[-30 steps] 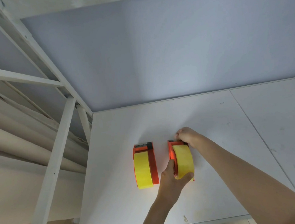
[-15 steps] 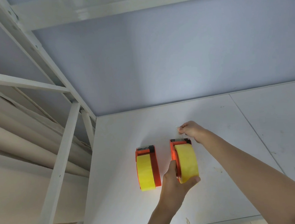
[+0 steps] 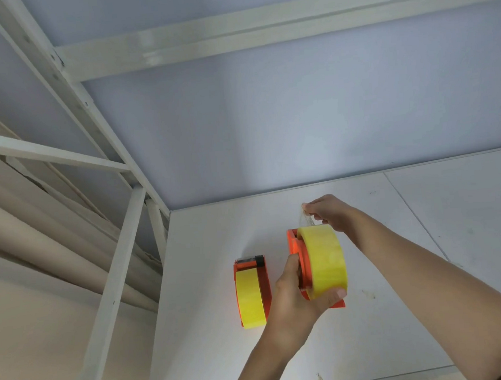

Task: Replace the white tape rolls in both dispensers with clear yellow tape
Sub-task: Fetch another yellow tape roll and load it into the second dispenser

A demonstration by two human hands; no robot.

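The white table (image 3: 375,345) is my landmark; behind its far edge I see a pale blue wall (image 3: 268,128), and off its left edge a white metal frame (image 3: 110,290). On the table, near its left edge, rests one orange dispenser (image 3: 267,281) already carrying a yellow tape roll (image 3: 249,298). Just right of it, and raised off the table, I see the second dispenser (image 3: 296,252) with its own clear yellow roll (image 3: 325,262). My left hand (image 3: 297,303) grips this second dispenser from below, thumb curled along the roll's near side. My right hand (image 3: 327,213), toward the table's far edge, pinches the loose tape end (image 3: 305,220) between fingertips; the strip is thin and transparent, so I cannot trace its outline with certainty.
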